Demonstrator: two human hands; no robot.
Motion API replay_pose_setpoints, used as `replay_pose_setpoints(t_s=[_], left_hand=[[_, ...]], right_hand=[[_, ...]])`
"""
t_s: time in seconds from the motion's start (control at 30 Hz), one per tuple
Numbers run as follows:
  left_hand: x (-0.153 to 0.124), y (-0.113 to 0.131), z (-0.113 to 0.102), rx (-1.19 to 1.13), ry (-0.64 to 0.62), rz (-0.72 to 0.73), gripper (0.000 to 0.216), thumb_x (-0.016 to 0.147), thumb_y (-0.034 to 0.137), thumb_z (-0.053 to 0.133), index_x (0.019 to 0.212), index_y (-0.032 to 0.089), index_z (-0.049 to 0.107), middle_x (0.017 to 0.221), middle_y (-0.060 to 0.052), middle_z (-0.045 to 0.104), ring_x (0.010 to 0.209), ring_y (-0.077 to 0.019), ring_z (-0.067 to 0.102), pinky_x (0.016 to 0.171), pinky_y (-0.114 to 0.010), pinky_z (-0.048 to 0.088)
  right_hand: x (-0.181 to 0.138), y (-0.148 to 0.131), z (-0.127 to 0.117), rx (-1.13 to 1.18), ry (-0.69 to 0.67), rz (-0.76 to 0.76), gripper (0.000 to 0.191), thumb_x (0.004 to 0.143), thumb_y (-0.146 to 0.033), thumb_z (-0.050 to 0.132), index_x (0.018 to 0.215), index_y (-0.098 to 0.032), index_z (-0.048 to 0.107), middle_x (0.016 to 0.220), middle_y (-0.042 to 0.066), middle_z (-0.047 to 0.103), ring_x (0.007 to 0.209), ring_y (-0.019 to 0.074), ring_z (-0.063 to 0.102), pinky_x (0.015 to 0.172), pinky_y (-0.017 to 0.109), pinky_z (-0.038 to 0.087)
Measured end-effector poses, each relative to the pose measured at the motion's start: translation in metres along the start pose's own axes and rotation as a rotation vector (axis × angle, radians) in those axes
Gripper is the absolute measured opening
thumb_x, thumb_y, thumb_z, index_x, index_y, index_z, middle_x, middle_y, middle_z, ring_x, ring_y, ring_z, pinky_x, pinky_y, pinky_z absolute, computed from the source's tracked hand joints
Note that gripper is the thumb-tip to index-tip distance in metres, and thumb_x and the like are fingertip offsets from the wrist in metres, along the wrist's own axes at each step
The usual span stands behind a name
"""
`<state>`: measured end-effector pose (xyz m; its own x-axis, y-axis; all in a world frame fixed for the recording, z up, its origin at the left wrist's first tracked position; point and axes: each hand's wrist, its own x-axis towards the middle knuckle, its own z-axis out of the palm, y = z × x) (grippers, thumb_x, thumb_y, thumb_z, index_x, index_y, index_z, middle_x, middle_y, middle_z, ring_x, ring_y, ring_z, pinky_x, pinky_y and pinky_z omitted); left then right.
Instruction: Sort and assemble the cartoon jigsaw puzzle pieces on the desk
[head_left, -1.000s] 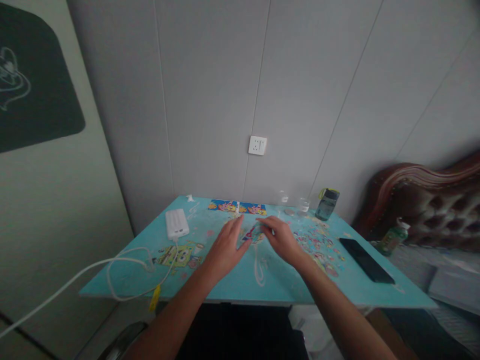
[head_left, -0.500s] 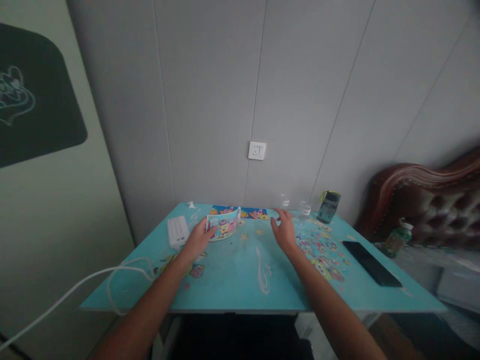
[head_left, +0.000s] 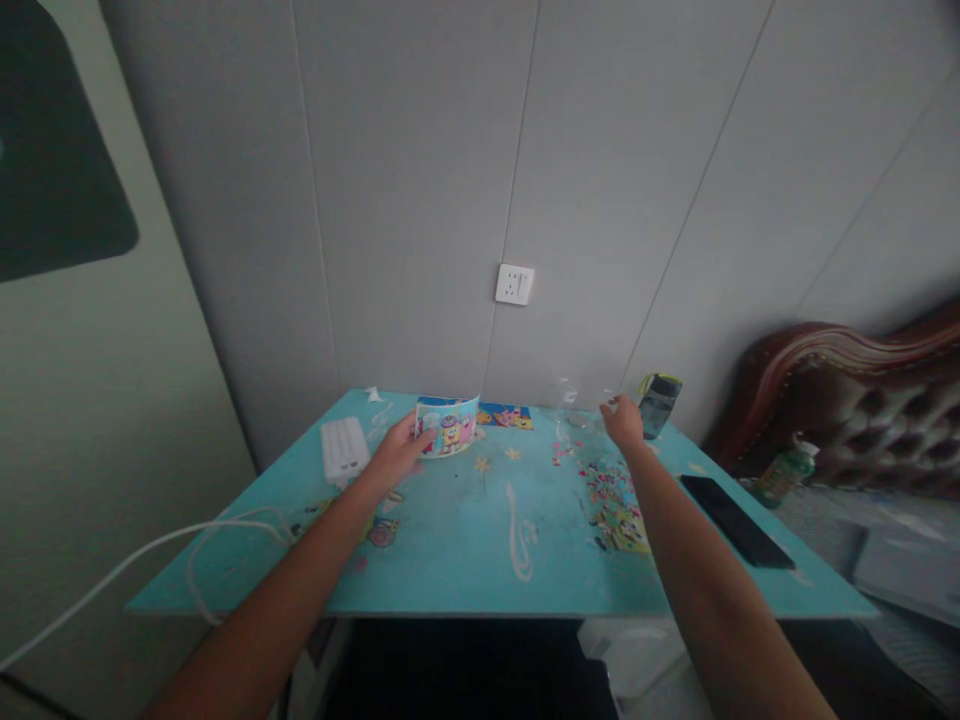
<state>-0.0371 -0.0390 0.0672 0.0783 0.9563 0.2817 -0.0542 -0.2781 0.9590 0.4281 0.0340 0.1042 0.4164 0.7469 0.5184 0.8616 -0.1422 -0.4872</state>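
holding one cartoon picture sheet (head_left: 448, 425) upright at the back of the blue counter (head_left: 465, 560), the left hand (head_left: 394, 458) has its grip pinched on the sheet's lower left edge. the right hand (head_left: 622, 420) is at the counter's far side, just beside one dark water bottle (head_left: 656, 403) and near clear glasses (head_left: 568, 393) too faint to count; whether its grip is wide or narrow cannot be told. one spread of loose puzzle pieces (head_left: 611, 500) lies by the right forearm. one white power bank (head_left: 343, 447) with one white cable (head_left: 225, 525) lies left, one black phone (head_left: 735, 520) right.
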Motion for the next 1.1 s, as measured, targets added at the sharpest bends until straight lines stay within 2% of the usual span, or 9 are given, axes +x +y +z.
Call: replay_pose_setpoints(t_s=[0.17, 0.27, 0.43, 0.53, 0.6, 0.73, 0.9, 1.0, 1.1], left_hand=[[0.000, 0.003, -0.005, -0.090, 0.020, 0.044, 0.047, 0.078, 0.044, 0.076, 0.115, 0.018, 0.062, 0.099, -0.005, 0.073, 0.086, -0.0220, 0.069, 0.069, -0.029, 0.054], [-0.002, 0.005, -0.007, -0.150, 0.024, 0.076, 0.046, 0.079, 0.042, 0.076, 0.114, 0.017, 0.062, 0.101, -0.006, 0.072, 0.089, -0.0220, 0.069, 0.072, -0.032, 0.056], [-0.006, 0.013, -0.014, -0.210, 0.029, 0.177, 0.035, 0.091, 0.036, 0.068, 0.117, 0.016, 0.060, 0.113, -0.008, 0.067, 0.097, -0.0202, 0.066, 0.085, -0.040, 0.056], [-0.006, 0.016, -0.020, -0.213, 0.048, 0.212, 0.033, 0.094, 0.036, 0.064, 0.120, 0.016, 0.060, 0.117, -0.008, 0.065, 0.101, -0.0209, 0.065, 0.088, -0.042, 0.056], [-0.005, 0.016, -0.023, -0.208, 0.058, 0.214, 0.034, 0.095, 0.037, 0.063, 0.121, 0.016, 0.060, 0.118, -0.008, 0.064, 0.102, -0.0212, 0.065, 0.088, -0.043, 0.056], [-0.002, 0.010, -0.020, -0.199, 0.047, 0.173, 0.034, 0.096, 0.037, 0.062, 0.122, 0.016, 0.059, 0.120, -0.009, 0.063, 0.102, -0.0212, 0.065, 0.087, -0.042, 0.057], [-0.003, -0.003, -0.009, -0.161, -0.071, 0.056, 0.035, 0.096, 0.037, 0.062, 0.124, 0.016, 0.058, 0.118, -0.008, 0.063, 0.096, -0.0196, 0.066, 0.081, -0.039, 0.058], [-0.004, -0.010, 0.000, -0.142, -0.134, 0.018, 0.035, 0.096, 0.036, 0.063, 0.124, 0.016, 0.058, 0.118, -0.008, 0.063, 0.097, -0.0198, 0.066, 0.081, -0.039, 0.058], [-0.002, -0.017, 0.011, -0.152, -0.178, 0.033, 0.036, 0.096, 0.036, 0.062, 0.125, 0.017, 0.058, 0.122, -0.009, 0.062, 0.103, -0.0216, 0.065, 0.087, -0.042, 0.057]], right_hand=[[-0.012, -0.026, -0.020, 0.055, 0.064, -0.127, 0.048, 0.093, -0.046, 0.047, 0.128, -0.014, 0.049, 0.125, 0.020, 0.054, 0.116, 0.0315, 0.053, 0.100, 0.045, 0.041], [-0.034, -0.060, -0.015, 0.128, -0.020, -0.285, 0.048, 0.090, -0.048, 0.056, 0.125, -0.016, 0.052, 0.121, 0.017, 0.055, 0.103, 0.0271, 0.058, 0.096, 0.042, 0.044], [-0.081, -0.134, 0.031, 0.291, -0.242, -0.539, 0.035, 0.084, -0.041, 0.068, 0.110, -0.019, 0.062, 0.102, 0.007, 0.063, 0.085, 0.0183, 0.060, 0.084, 0.032, 0.047], [-0.101, -0.168, 0.061, 0.372, -0.288, -0.586, 0.031, 0.082, -0.033, 0.070, 0.109, -0.019, 0.063, 0.102, 0.007, 0.063, 0.085, 0.0172, 0.059, 0.083, 0.031, 0.047], [-0.108, -0.181, 0.075, 0.418, -0.301, -0.593, 0.031, 0.081, -0.027, 0.069, 0.111, -0.019, 0.063, 0.106, 0.007, 0.062, 0.087, 0.0174, 0.058, 0.085, 0.033, 0.046], [-0.107, -0.186, 0.086, 0.496, -0.334, -0.578, 0.036, 0.080, -0.022, 0.067, 0.115, -0.019, 0.061, 0.110, 0.008, 0.062, 0.093, 0.0194, 0.058, 0.090, 0.037, 0.045], [-0.102, -0.166, 0.076, 0.614, -0.373, -0.561, 0.066, 0.074, -0.013, 0.066, 0.137, -0.022, 0.050, 0.124, 0.010, 0.062, 0.110, 0.0218, 0.059, 0.099, 0.040, 0.045], [-0.111, -0.143, 0.064, 0.701, -0.351, -0.495, 0.060, 0.086, -0.027, 0.059, 0.144, -0.022, 0.045, 0.132, 0.014, 0.060, 0.117, 0.0245, 0.058, 0.100, 0.046, 0.046], [-0.129, -0.122, 0.056, 0.792, -0.394, -0.416, 0.047, 0.099, -0.044, 0.039, 0.139, -0.022, 0.051, 0.126, 0.014, 0.065, 0.111, 0.0253, 0.064, 0.090, 0.045, 0.053]])
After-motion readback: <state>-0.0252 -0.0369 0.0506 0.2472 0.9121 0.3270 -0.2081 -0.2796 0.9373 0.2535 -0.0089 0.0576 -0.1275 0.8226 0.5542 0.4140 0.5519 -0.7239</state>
